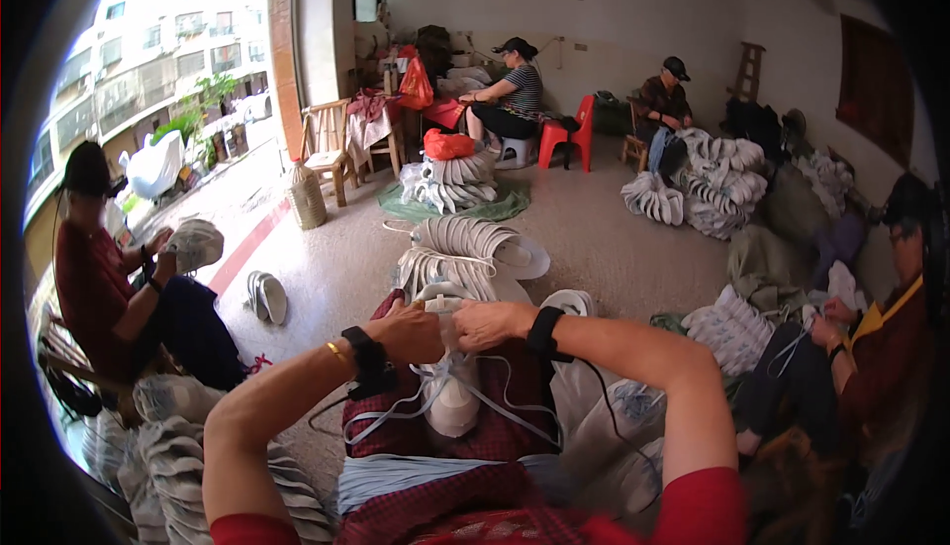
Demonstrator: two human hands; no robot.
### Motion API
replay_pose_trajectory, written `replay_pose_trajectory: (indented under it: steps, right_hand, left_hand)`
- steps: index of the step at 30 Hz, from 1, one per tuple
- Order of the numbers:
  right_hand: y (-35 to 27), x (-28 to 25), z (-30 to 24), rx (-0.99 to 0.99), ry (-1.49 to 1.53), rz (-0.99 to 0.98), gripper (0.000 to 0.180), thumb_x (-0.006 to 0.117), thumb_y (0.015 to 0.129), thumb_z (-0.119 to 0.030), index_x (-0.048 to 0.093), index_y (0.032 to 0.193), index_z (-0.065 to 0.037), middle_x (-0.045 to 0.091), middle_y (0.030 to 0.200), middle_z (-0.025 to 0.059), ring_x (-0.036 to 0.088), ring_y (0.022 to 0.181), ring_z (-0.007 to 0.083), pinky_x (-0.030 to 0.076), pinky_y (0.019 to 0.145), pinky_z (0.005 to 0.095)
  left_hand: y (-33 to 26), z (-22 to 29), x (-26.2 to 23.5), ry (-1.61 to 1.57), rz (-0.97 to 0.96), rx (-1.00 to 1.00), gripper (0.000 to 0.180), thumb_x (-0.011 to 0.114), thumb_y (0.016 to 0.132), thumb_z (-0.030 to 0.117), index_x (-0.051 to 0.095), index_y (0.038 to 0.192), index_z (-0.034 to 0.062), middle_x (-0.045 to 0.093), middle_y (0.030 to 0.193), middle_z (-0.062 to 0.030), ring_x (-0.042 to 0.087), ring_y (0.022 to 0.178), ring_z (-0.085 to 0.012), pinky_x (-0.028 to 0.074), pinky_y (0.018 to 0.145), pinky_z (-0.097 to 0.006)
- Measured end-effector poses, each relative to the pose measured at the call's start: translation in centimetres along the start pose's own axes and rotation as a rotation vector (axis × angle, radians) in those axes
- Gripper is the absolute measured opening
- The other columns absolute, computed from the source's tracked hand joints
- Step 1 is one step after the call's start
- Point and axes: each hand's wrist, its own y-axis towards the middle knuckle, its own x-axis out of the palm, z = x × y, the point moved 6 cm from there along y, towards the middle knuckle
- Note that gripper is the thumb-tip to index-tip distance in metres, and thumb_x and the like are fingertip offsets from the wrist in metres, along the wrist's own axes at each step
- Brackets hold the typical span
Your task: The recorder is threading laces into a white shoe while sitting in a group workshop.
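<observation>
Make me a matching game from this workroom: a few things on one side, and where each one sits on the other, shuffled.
Things:
1. red plastic chair
2. orange plastic bag
3. white cap with pale straps
4. wooden chair

Places:
A. on top of a stack of white caps
B. beside the open doorway
C. under the person's left hand and right hand
D. next to the seated person in a striped top

Pairs: 1-D, 2-A, 3-C, 4-B

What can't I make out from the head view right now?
- Pale white cup-shaped piece: its top is hidden behind the left hand and right hand.
- Fingertips of both hands: hidden, so each grip is unclear.
- Thin pale blue-white straps: ends lost among the red checked lap cloth.
</observation>
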Motion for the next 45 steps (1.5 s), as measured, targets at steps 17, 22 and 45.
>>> replay_pose_trajectory:
  steps: [17,22,45]
  right_hand:
    - [-5.0,-2.0,-1.6,0.085,1.142,0.892,0.023,0.057,0.100,-0.029,0.068,0.094,-0.009,0.059,0.081,-0.0054,0.046,0.062,0.0039,0.039,0.059,0.0199]
    - [-5.9,-1.4,-1.7,0.105,1.221,0.856,0.023,0.058,0.100,-0.030,0.068,0.095,-0.010,0.059,0.088,-0.0066,0.048,0.067,0.0029,0.040,0.063,0.0194]
    - [-13.4,-15.8,-7.5,-0.123,0.790,1.301,0.027,0.061,0.100,-0.030,0.073,0.103,-0.006,0.066,0.089,-0.0052,0.051,0.076,0.0012,0.041,0.066,0.0191]
  left_hand:
    - [-0.7,1.1,-2.4,-0.396,0.203,-0.610,0.025,0.071,0.065,0.016,0.070,0.078,-0.0042,0.068,0.079,-0.0221,0.070,0.078,-0.0384,0.056,0.064,-0.045]
    - [-2.6,0.0,-3.6,-0.622,0.546,-0.787,0.024,0.068,0.073,0.021,0.069,0.078,-0.0019,0.065,0.076,-0.0231,0.066,0.072,-0.0409,0.054,0.066,-0.046]
    - [-5.1,2.0,-17.6,-1.653,0.600,-0.302,0.037,0.052,0.103,0.018,0.054,0.133,-0.0035,0.045,0.072,0.0065,0.036,0.053,-0.0004,0.027,0.044,-0.019]
